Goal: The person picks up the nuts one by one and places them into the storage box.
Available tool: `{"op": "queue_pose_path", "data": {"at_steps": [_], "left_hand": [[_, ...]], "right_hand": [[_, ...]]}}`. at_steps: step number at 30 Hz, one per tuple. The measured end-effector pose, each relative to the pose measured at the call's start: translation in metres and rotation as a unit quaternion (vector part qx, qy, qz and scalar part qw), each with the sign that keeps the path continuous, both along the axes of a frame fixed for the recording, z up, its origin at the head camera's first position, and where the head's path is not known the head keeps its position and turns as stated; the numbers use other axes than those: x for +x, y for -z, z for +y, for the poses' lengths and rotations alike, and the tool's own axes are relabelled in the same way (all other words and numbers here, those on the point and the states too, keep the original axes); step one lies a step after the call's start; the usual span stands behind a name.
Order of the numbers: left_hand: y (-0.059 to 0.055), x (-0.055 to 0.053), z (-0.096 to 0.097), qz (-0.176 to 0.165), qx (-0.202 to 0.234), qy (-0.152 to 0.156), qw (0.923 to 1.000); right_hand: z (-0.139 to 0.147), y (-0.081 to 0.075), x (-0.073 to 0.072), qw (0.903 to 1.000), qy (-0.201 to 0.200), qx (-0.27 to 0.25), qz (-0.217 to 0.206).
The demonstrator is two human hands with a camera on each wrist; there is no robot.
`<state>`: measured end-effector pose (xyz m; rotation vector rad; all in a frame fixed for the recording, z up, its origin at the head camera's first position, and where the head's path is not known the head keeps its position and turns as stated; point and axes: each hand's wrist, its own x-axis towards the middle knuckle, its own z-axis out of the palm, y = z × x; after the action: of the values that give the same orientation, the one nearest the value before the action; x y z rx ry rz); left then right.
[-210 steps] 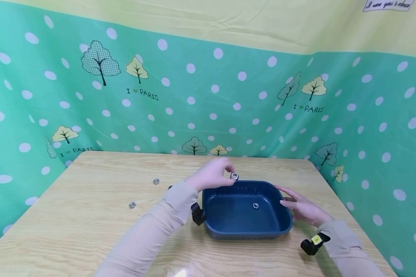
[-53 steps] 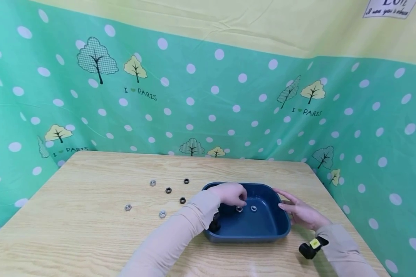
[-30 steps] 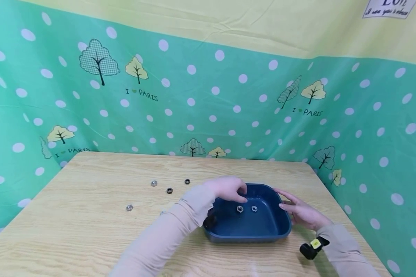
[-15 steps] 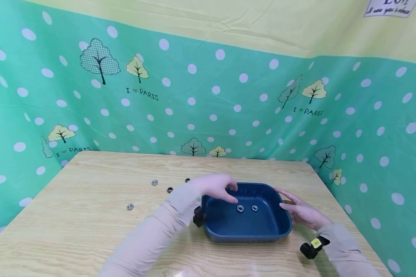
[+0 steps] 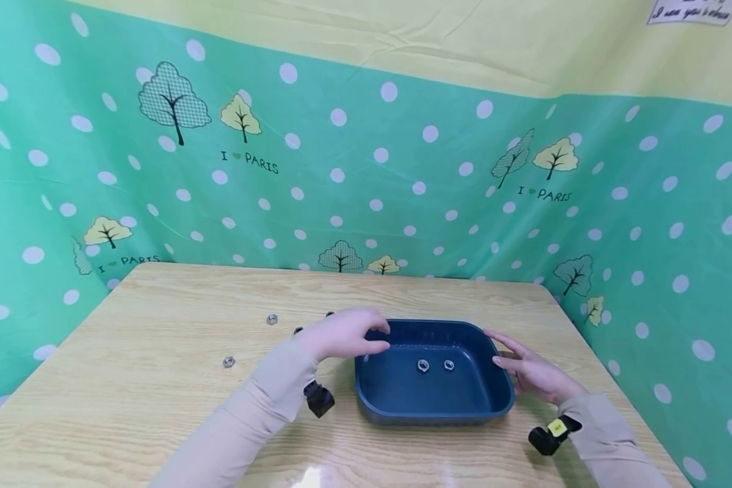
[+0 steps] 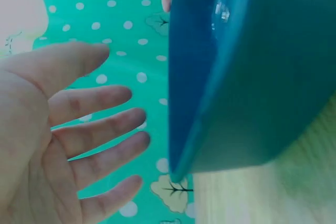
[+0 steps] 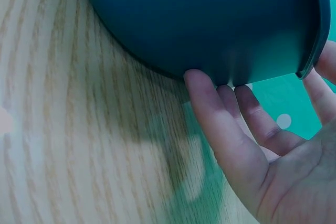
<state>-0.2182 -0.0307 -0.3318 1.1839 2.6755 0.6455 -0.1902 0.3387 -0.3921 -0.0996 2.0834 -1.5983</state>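
Two silver hex nuts, one (image 5: 423,366) near the middle and another (image 5: 449,365) to its right, lie on the floor of a dark blue plastic bin (image 5: 436,417). My left hand (image 5: 348,333) is over the bin's left edge with nothing in it; the left wrist view shows its fingers spread beside the bin wall. My right hand (image 5: 537,371) rests against the bin's right side, fingertips on the outer wall and thumb up at the rim. Left of the bin are silver nuts (image 5: 272,319) (image 5: 228,362) and dark nuts (image 5: 298,330) (image 5: 330,314), the dark ones partly covered by the left hand.
The wooden table (image 5: 158,332) meets a green dotted cloth (image 5: 366,169) at its back and sides. My left forearm (image 5: 244,407) crosses the table's front and hides part of the surface where two more nuts showed earlier.
Seven seconds ago the left hand held a nut above the bin; that nut now lies inside beside the first. The emptied hand has drawn back leftward. The right hand stays at the bin.
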Motion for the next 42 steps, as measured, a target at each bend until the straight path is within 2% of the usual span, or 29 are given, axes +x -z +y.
{"op": "queue_pose_path", "data": {"at_steps": [11,19,23,25,29,37,42], "left_hand": [[0.020,0.017,-0.032,0.018,0.057,-0.077,0.9953],[0.035,0.029,-0.063,-0.014,0.116,-0.134,0.9841],[0.039,0.035,-0.077,-0.062,0.154,-0.159,0.9733],[0.040,0.039,-0.084,-0.103,0.183,-0.168,0.9631],[0.041,0.046,-0.097,-0.143,0.230,-0.188,0.9440],[0.055,0.056,-0.130,-0.098,0.236,-0.243,0.9357],[0.059,0.061,-0.150,-0.071,0.233,-0.275,0.9302]], "right_hand": [[0.000,-0.001,0.000,1.0000,-0.001,-0.006,-0.002],[-0.001,-0.002,0.001,1.0000,-0.002,-0.006,0.003],[-0.002,-0.001,0.001,1.0000,0.000,-0.005,0.002],[-0.002,-0.001,0.001,1.0000,0.001,-0.003,0.002],[-0.002,0.000,0.000,1.0000,0.002,0.002,0.005],[-0.002,0.003,0.000,0.9999,0.009,0.008,0.004],[-0.002,0.002,0.000,0.9998,0.019,0.010,0.000]]}}
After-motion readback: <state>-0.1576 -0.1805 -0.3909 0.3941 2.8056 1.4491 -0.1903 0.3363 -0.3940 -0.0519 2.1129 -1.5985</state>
